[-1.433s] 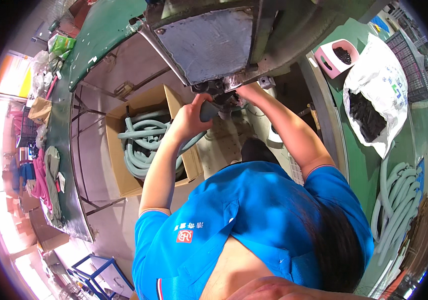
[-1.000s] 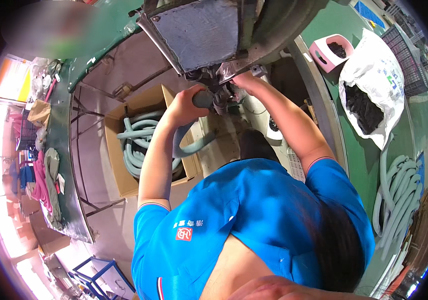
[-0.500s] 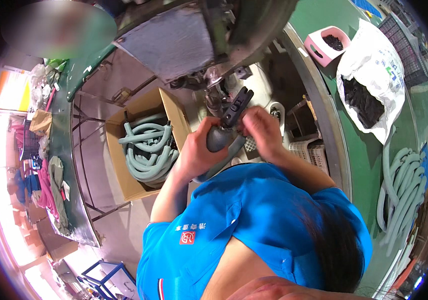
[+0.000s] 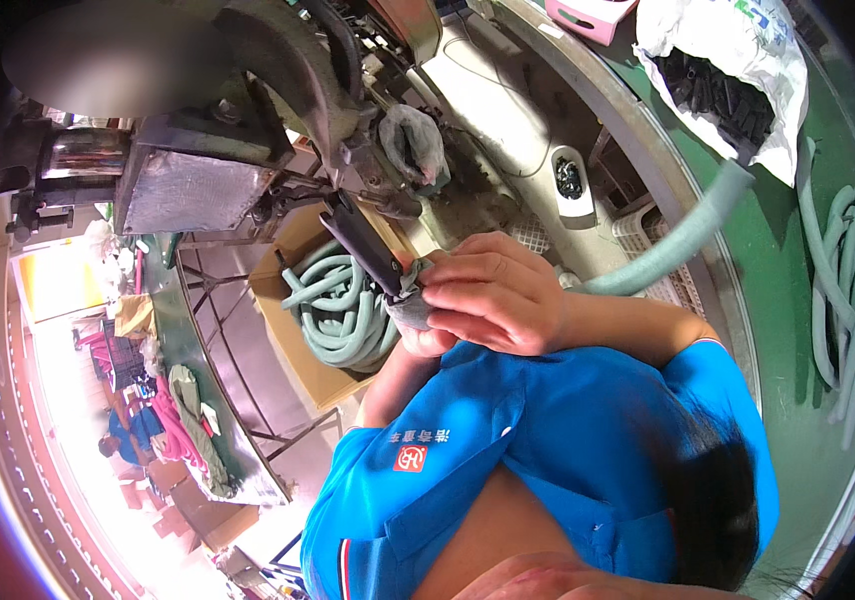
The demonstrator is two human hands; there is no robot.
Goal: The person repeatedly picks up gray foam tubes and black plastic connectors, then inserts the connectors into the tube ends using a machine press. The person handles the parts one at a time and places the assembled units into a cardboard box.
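Both my hands are closed together in front of my chest around the end of a grey-green foam tube (image 4: pixel 673 235). A long black plastic part (image 4: pixel 363 240) sticks out of that end toward the upper left. My right hand (image 4: pixel 496 293) lies on top, its fingers wrapped over the bunched tube end at the base of the part. Beneath it my left hand (image 4: pixel 426 340) grips the same end, mostly hidden by the right. From behind my right forearm the tube arcs out toward the green table.
A machine with a metal plate (image 4: pixel 193 190) stands close ahead on the left. Below it, a cardboard box (image 4: pixel 323 385) holds several coiled foam tubes (image 4: pixel 333 300). On the right, the green table (image 4: pixel 783 330) carries a white bag (image 4: pixel 793 90) of black parts and more tubes (image 4: pixel 853 280).
The black part has swung from pointing up-right to pointing up-left. My right hand has come over the left at the tube's end. The view has shifted, and the tube now shows at right.
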